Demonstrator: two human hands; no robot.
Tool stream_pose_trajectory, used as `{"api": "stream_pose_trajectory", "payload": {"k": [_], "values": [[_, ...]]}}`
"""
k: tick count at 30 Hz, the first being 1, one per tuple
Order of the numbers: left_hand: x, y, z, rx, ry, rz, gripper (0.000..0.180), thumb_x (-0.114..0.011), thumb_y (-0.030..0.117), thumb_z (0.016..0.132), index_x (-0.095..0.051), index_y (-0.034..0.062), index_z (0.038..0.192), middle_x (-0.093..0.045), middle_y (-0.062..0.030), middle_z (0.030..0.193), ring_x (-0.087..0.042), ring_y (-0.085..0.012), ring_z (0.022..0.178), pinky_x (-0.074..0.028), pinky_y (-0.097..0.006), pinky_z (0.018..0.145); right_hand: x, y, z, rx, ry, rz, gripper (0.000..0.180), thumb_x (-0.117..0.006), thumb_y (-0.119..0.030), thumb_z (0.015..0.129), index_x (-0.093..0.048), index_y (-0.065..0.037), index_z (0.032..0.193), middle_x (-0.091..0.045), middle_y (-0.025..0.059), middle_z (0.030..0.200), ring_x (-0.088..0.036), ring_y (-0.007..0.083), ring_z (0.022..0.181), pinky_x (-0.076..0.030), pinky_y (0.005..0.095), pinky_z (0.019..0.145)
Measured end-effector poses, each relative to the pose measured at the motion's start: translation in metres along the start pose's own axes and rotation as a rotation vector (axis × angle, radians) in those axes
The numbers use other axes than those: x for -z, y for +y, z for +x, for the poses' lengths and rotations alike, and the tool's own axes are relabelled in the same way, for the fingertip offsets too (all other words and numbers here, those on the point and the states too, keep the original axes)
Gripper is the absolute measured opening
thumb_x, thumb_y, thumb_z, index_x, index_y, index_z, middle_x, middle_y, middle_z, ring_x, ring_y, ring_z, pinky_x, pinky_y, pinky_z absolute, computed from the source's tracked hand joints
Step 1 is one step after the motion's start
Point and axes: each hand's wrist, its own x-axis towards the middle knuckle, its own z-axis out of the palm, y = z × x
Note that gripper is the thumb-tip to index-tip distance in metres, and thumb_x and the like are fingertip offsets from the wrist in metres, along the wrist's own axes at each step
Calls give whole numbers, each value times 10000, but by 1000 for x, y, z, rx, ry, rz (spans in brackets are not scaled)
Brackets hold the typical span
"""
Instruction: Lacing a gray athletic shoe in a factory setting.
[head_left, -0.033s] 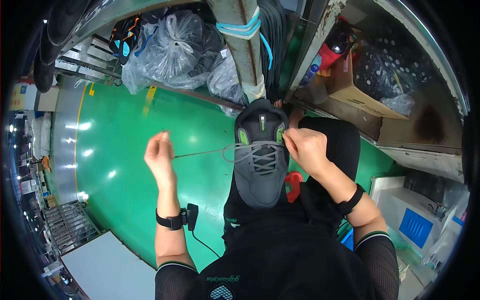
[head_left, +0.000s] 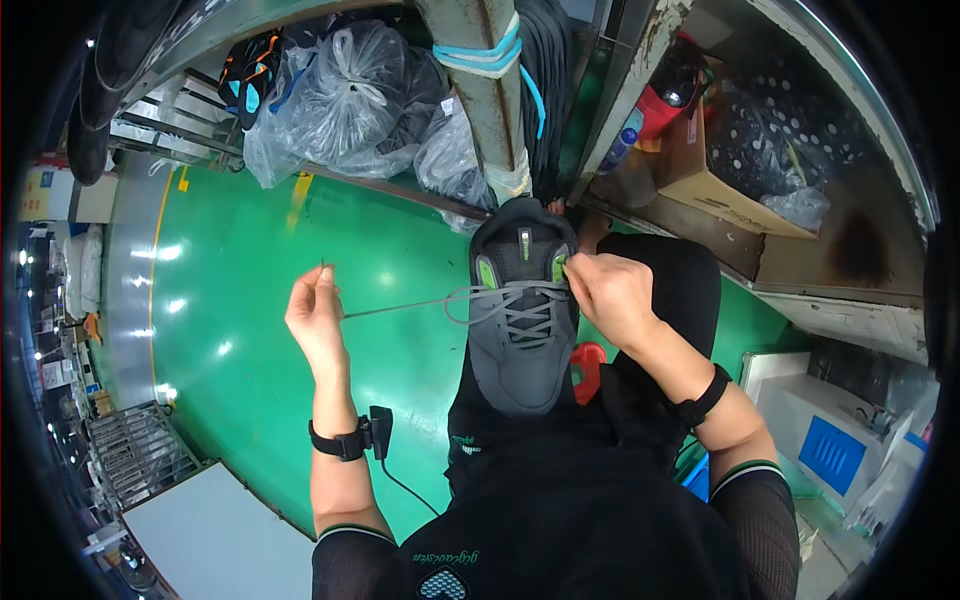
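Observation:
A dark grey sneaker (head_left: 520, 375) rests on my lap, its toe pointing toward me and its opening away. Grey shoelace (head_left: 400, 307) crisscrosses its tongue and forms a loose loop at the left of the top eyelets. From there one strand runs taut out to my left hand (head_left: 316, 308), which is closed on it, with a thin end poking up above the fingertips. My right hand (head_left: 612, 298) is pinched at the shoe's right edge, by a green eyelet patch. What lies between those fingertips is hidden.
A red ring-shaped object (head_left: 590, 372) sits beside the shoe on my lap. Ahead stands a rusty metal post (head_left: 480, 90), with clear plastic bags (head_left: 350, 95) on a shelf to its left. A cardboard box (head_left: 725, 200) stands in the cabinet at right. Green floor (head_left: 240, 270) spreads left.
My left hand has shifted very slightly left, and the thin end above its fingertips now shows more plainly. The shoe and my right hand are almost where they were.

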Motion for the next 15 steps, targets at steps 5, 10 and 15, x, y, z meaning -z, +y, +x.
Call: {"api": "stream_pose_trajectory", "payload": {"k": [5,10,15], "values": [[-37,-8,-32,-335,-206,292,74,-678,88,859,-699,25,892,-639,-51,756,-584,-140,665,-461,-277,614,4,-1,10,117,-190,-131,126,-628,-104,776,-540,-52,703,-548,86,557,-598,260,547,-460,370,494],[-83,41,-50,-605,-353,568,33,-703,88,789,-683,63,786,-612,-44,745,-582,-192,688,-437,-303,667,-6,-6,10,198,-277,-240,136,-618,-114,769,-519,-57,694,-538,105,562,-587,301,542,-449,398,487],[-87,42,-48,-856,-381,776,61,-688,123,759,-654,95,717,-596,-28,734,-567,-218,830,-368,-406,854,1,-2,26,-9,-323,-142,62,-587,-87,717,-535,-57,701,-589,127,583,-631,289,570,-492,393,525]]}}
